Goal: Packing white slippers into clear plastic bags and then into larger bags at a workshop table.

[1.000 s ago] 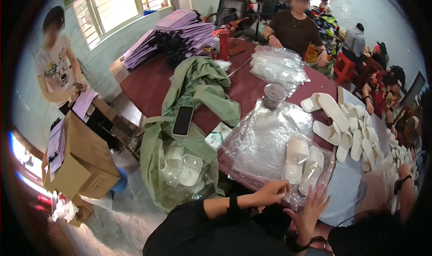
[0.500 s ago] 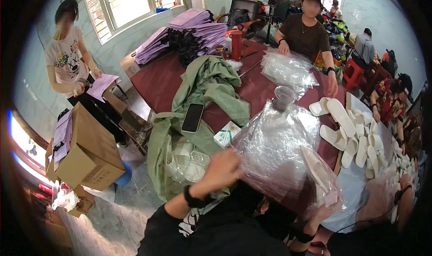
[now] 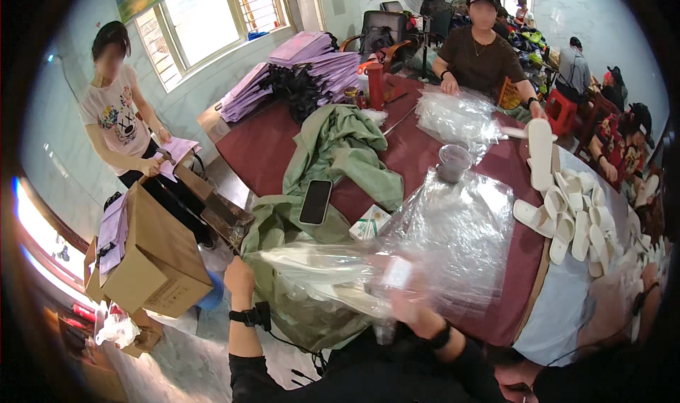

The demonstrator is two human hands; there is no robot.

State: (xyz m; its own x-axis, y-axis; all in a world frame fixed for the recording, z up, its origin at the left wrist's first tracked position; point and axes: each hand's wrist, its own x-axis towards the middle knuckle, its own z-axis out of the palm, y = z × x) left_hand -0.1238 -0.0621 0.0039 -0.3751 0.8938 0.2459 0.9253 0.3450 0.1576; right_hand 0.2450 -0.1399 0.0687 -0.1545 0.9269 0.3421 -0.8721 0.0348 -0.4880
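My right hand (image 3: pixel 412 302) grips one end of a clear plastic bag with pale slippers (image 3: pixel 347 290) inside, blurred by motion. A small white label (image 3: pixel 397 272) shows near that hand. The bag stretches left over a green woven sack (image 3: pixel 265 219). Close to its far left end is my left hand (image 3: pixel 239 275), fingers curled; what they hold, if anything, cannot be made out. A stack of flat clear bags (image 3: pixel 453 233) lies on the dark red table (image 3: pixel 244 144) to the right, with a clear round tub (image 3: pixel 454 161) on it.
A phone (image 3: pixel 315 202) and a small white box (image 3: pixel 370 222) lie ahead. Loose cream slippers (image 3: pixel 567 219) cover the right side. Across the table a person (image 3: pixel 485 52) holds a slipper (image 3: pixel 540 151). At left, another person (image 3: pixel 124 112) stands by a cardboard box (image 3: pixel 159 251).
My right hand has swung the bagged slippers from the right to in front of me. My left hand has moved left off the clear bags. The person opposite has lifted a slipper.
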